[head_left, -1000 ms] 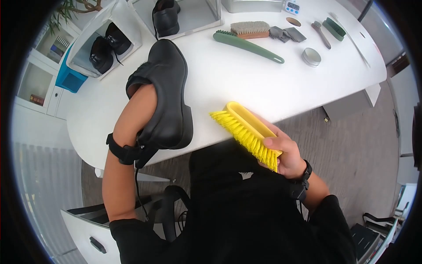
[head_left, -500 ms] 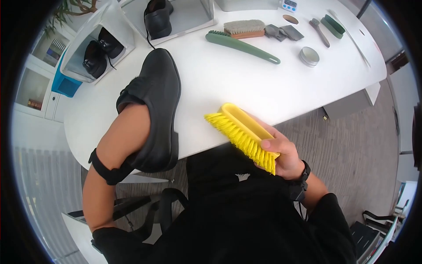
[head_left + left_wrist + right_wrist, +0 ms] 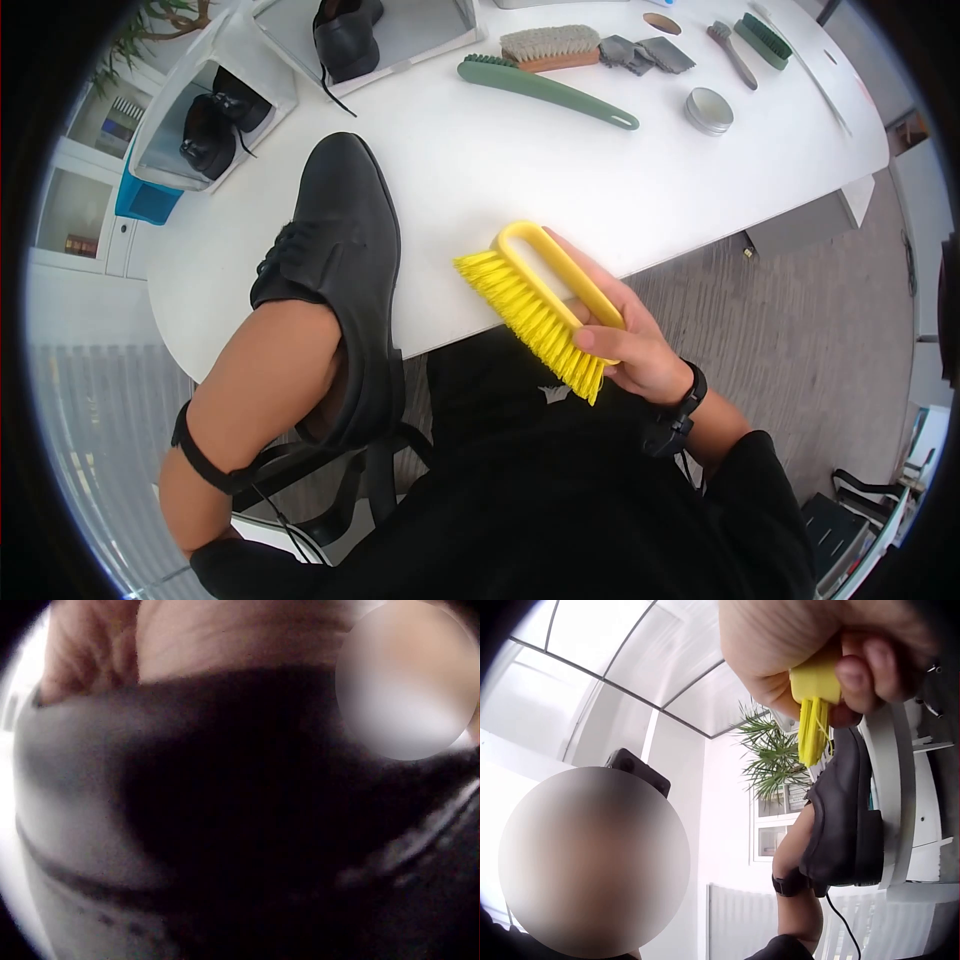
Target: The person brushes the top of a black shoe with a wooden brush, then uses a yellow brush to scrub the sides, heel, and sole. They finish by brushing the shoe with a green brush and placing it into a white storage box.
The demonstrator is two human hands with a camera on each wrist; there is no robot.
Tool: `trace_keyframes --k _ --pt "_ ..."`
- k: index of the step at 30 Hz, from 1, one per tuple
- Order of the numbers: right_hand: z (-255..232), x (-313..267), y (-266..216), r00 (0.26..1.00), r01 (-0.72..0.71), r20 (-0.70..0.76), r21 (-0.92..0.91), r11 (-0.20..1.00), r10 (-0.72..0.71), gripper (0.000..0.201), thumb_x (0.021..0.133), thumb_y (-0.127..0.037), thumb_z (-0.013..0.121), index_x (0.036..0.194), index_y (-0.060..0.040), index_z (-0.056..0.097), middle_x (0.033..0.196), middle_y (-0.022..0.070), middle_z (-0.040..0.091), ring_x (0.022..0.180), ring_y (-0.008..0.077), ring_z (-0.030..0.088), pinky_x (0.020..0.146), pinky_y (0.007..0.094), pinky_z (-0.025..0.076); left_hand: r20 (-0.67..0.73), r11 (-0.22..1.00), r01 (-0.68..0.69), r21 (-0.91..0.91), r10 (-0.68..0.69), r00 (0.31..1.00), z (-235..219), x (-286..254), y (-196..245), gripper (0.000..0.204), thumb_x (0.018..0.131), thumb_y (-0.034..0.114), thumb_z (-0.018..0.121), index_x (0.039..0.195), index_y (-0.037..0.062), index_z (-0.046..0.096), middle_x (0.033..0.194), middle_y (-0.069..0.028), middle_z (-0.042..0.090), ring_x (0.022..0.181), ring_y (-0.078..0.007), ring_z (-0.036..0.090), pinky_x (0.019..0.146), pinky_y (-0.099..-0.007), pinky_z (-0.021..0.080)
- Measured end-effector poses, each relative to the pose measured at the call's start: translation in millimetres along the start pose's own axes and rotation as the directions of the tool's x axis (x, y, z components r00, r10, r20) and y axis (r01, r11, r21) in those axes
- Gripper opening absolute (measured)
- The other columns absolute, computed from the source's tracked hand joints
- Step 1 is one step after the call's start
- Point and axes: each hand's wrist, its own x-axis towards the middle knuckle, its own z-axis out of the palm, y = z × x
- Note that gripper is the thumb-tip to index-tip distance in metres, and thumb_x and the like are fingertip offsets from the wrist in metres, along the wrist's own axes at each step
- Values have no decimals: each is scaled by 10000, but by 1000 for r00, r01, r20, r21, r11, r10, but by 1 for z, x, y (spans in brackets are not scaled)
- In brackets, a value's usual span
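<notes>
A black lace-up shoe [image 3: 345, 270] is worn over my left hand, toe pointing away, at the left front of the table in the head view. The forearm enters its opening, and the fingers are hidden inside. In the left wrist view the heel of my left hand [image 3: 232, 637] shows above the shoe's dark collar [image 3: 97, 757]. My right hand [image 3: 640, 345] grips a yellow scrubbing brush [image 3: 565, 275] by its near end, thumb on the body. Its yellow bristles [image 3: 520, 310] face left towards the shoe, with a gap between them.
On the white table [image 3: 450, 170] lie a green long-handled brush [image 3: 550, 95], a wooden horsehair brush [image 3: 550, 47], grey cloths [image 3: 650, 55], a round tin [image 3: 709, 110] and smaller brushes [image 3: 763, 40]. Clear-fronted boxes at the back left hold black shoes [image 3: 348, 40].
My left hand has drawn the shoe nearer my body and to the left. The right hand has turned the scrubbing brush slightly, so more of its open top shows.
</notes>
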Motion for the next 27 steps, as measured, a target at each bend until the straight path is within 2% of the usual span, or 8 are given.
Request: trace_keyframes --k 3,5,6,9,18,21,23,27 --pt "-3 0 2 1000 16 23 -34 999 -15 880 963 -146 670 1658 -98 133 804 -27 556 566 2 411 480 164 310 -16 995 -39 89 41 999 -14 -7 14 194 850 26 618 1026 -12 690 944 -236 673 876 -421 644 818 -475 536" --pt "-2 0 3 1000 22 22 -29 999 -21 871 966 -144 666 1658 -99 139 786 -38 535 565 2 401 481 165 307 -75 965 -93 247 114 991 -19 -13 23 148 813 19 654 955 -10 687 926 -161 657 898 -341 651 840 -417 541" --pt "-1 0 3 999 24 22 -25 999 -24 868 967 -143 664 1658 -99 141 780 -42 528 565 2 398 481 165 307 -70 963 -95 251 116 991 -20 -15 25 148 813 19 654 955 -10 687 926 -161 657 898 -341 651 840 -417 541" --pt "1 0 4 999 36 7 -37 999 -36 859 966 -128 659 1658 -104 151 778 -47 519 564 2 393 482 164 307 -104 963 -149 223 176 979 -26 -17 29 154 814 6 658 966 -4 677 953 -148 631 950 -326 629 864 -397 527" --pt "5 -8 0 998 48 -37 -10 999 -49 851 967 -117 650 1658 -108 152 788 -41 533 564 0 400 483 161 304 -58 957 -264 118 272 961 -37 7 51 75 874 83 686 906 18 668 859 -113 634 858 -313 650 769 -403 533" --pt "4 -9 -4 996 72 -58 -33 997 -74 857 966 -113 650 1658 -104 145 784 -40 534 565 -2 398 485 160 299 3 934 -349 75 350 937 -45 21 62 109 888 121 683 874 16 655 847 -133 640 841 -331 654 759 -406 534" --pt "2 -9 -8 992 95 -79 -55 994 -99 855 964 -117 651 1657 -102 150 782 -39 538 567 0 405 488 163 304 71 914 -390 -109 399 914 -54 33 68 122 851 60 691 932 -17 643 869 -164 645 827 -381 634 758 -435 521" --pt "-3 -14 -17 968 178 -157 -112 978 -195 853 960 -124 653 1654 -96 158 777 -36 546 570 2 418 494 168 315 26 899 -412 -148 420 907 -60 65 62 185 906 107 655 1018 -40 649 938 -194 673 871 -414 644 801 -440 523"
